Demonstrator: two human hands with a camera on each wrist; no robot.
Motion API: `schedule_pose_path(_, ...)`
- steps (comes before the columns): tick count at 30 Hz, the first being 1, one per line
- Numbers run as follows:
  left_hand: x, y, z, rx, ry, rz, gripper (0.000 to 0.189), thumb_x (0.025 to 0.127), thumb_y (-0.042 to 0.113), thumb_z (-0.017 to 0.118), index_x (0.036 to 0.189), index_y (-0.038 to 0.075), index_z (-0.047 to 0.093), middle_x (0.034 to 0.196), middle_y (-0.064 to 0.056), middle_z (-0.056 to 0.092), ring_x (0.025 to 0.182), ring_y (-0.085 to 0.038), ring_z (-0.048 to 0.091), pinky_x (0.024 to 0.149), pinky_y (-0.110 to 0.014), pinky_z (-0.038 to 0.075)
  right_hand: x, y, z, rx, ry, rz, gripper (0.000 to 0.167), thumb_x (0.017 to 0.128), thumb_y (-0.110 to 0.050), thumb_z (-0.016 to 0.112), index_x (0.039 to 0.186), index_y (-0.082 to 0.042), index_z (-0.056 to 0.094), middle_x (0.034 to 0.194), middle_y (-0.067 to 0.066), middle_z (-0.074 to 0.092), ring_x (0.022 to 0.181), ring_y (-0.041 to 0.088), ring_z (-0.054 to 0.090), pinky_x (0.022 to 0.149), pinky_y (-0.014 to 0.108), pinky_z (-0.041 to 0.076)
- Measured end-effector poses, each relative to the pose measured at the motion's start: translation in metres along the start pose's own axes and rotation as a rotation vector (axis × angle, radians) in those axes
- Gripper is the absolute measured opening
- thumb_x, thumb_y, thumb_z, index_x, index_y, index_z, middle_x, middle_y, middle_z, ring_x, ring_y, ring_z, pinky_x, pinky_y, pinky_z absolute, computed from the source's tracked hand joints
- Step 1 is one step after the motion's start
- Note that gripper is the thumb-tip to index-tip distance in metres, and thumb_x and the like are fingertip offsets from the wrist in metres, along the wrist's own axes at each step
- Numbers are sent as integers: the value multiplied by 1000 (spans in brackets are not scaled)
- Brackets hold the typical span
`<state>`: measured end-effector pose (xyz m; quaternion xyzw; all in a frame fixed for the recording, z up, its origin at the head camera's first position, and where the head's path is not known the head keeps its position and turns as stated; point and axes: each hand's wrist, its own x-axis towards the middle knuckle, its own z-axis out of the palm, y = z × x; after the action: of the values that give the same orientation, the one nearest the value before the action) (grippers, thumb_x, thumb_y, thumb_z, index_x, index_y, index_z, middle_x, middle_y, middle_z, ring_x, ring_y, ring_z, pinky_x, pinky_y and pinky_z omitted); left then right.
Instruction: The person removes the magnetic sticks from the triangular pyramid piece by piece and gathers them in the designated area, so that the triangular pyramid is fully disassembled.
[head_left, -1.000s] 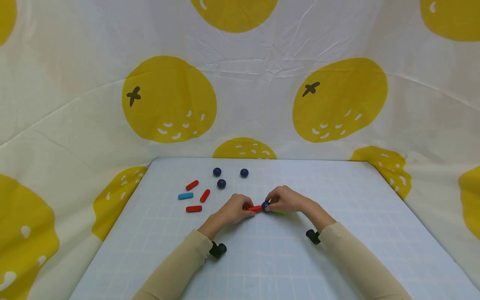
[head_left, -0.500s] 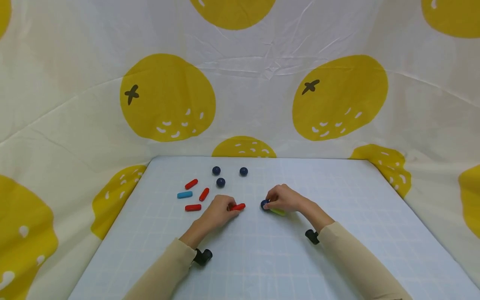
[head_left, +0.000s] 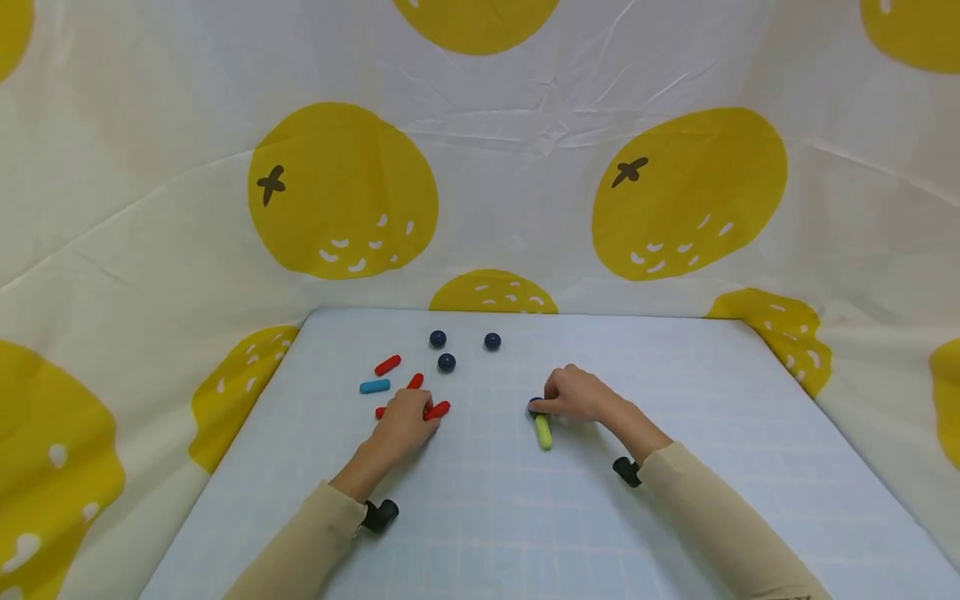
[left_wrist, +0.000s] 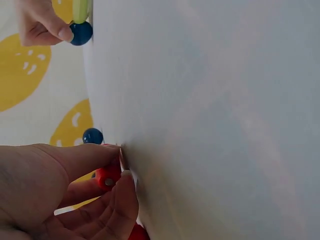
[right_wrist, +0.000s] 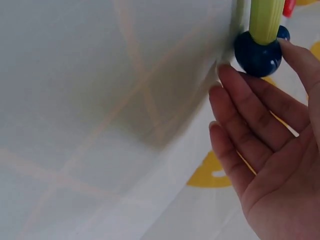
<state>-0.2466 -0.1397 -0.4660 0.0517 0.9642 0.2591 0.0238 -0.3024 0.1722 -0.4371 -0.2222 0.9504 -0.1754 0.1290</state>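
My left hand (head_left: 402, 423) is low over the table among the red rods, its thumb and fingers pinching a red magnetic rod (head_left: 438, 410). A round metal tip shows on that rod (left_wrist: 108, 178) in the left wrist view. With my right hand (head_left: 576, 394) I pinch a dark blue ball (right_wrist: 258, 54) at the table surface, right of the middle. A yellow-green rod (head_left: 543, 432) meets the ball at one end and points toward me. Two more red rods (head_left: 416, 381) (head_left: 380, 412) lie beside my left hand, partly covered by it.
Three dark blue balls (head_left: 446, 362) rest toward the back of the table (head_left: 495, 517). A blue rod (head_left: 375, 387) and another red rod (head_left: 387, 365) lie at the left. Behind the table's far edge hangs a white cloth (head_left: 510, 208) with yellow fruit prints.
My left hand has carried the red rod leftward, away from the ball in my right hand. The yellow-green rod has swung round to point toward me. My right hand stays nearly in place.
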Motion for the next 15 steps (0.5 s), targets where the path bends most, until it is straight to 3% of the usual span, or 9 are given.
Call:
schedule_pose_path(5,-2,0,-3,7,-7,-1,13,90,13,78,93,5,68,75,-4,58,73,-20,54,64,-31,50,-5,-2,-2,-57,20,-10,38,94,-46,72,73,-15,76,61,-6,59,60,12,48,56,28,40)
schedule_pose_path(7,-2,0,-3,10,-10,6,14,90,14,78,92,5,68,74,-4,58,72,-19,54,63,-30,49,-8,-3,-6,-72,23,-25,36,94,-47,71,86,-13,78,69,-5,63,66,12,52,59,30,44)
schedule_pose_path(9,-2,0,-4,15,-16,8,15,90,14,79,93,4,68,74,-4,58,70,-19,54,62,-30,48,-10,-4,-10,-66,0,-45,36,95,-45,72,109,-12,76,81,-3,67,74,14,56,67,32,48)
schedule_pose_path(12,-1,0,-5,31,-24,-5,20,89,16,80,99,3,69,79,-5,60,73,-20,55,65,-32,50,-12,-6,-13,-44,-80,-93,48,96,-31,72,139,-14,61,101,2,68,87,16,59,78,37,51)
schedule_pose_path(15,-2,5,-7,65,-25,-18,34,87,18,83,113,3,68,94,-8,63,84,-21,57,74,-36,55,-11,-6,-13,-31,-148,-154,52,95,-14,71,144,-15,55,107,5,66,90,18,58,81,38,50)
